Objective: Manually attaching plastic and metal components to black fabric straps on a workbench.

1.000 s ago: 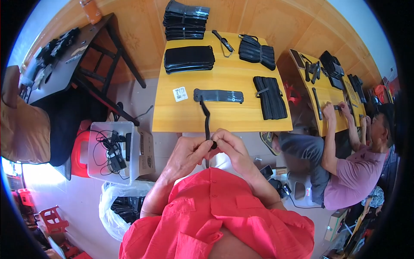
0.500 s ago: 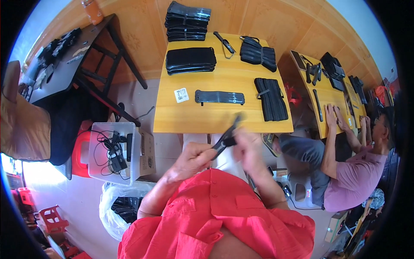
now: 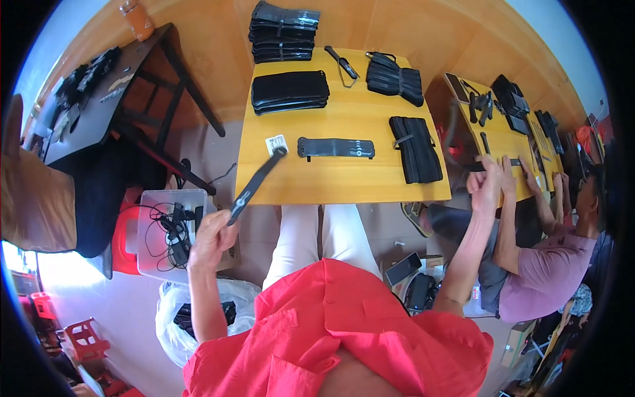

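Observation:
My left hand [image 3: 211, 233], raised left of the yellow table's [image 3: 264, 188] front edge, is closed on the end of a black strap [image 3: 254, 185]. The strap slants up and right, its far end overlapping a small white label [image 3: 272, 143] in view. My right hand [image 3: 486, 180], out beyond the table's right edge, is closed on a second black strap [image 3: 468, 167], partly smeared by motion. Between the hands, a flat black band with light printing [image 3: 336, 148] lies on the table. Right of it is a tied bundle of black straps [image 3: 417, 151].
Stacked black bands [image 3: 284, 33], flat black pieces [image 3: 290, 91], a looped black strap [image 3: 342, 66] and another tied bundle [image 3: 395, 79] lie farther back. A clear bin of cables [image 3: 151, 248] stands at left. A co-worker [image 3: 539, 274] sits close by my right arm.
My hands, together in front of me before, have moved wide apart. The left went left with one black strap, the right went right with another.

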Motion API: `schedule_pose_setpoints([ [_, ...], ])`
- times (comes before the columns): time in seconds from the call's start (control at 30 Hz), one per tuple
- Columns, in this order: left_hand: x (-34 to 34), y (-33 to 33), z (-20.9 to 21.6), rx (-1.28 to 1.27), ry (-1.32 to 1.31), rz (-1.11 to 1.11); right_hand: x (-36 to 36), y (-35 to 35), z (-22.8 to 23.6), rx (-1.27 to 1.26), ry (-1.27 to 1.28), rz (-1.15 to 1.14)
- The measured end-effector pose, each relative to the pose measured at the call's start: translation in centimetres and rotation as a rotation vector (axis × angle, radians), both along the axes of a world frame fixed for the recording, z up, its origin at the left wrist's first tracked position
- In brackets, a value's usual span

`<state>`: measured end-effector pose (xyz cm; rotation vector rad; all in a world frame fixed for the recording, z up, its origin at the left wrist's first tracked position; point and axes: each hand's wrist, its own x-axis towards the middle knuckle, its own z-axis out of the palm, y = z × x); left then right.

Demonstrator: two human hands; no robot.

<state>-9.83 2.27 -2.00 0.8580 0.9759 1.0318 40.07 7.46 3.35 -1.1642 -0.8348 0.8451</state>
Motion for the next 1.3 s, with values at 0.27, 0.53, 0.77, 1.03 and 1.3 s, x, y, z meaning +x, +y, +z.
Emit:
schedule_pose_setpoints([
  [0.27,3.9,3.4,-8.5,-0.235,0.226,0.17,-5.8,-1.7,1.7,-0.117,-0.732,0.305],
  [0.53,4.6,3.1,-10.5,-0.447,0.436,0.264,-5.6,-2.4,0.3,-0.103,-0.61,0.353],
  [0.77,8.3,3.1,-4.0,0.312,0.585,0.271,-10.9,-2.7,-0.2,-0.097,-0.707,0.833],
  [1.03,13.9,4.2,-0.6,-0.007,0.11,-0.498,-13.2,-0.6,-1.8,0.006,-0.593,0.778],
  [1.3,9.8,7.0,-5.1,-0.046,0.247,-0.471,-9.0,1.4,-9.3,-0.397,-0.303,0.603],
])
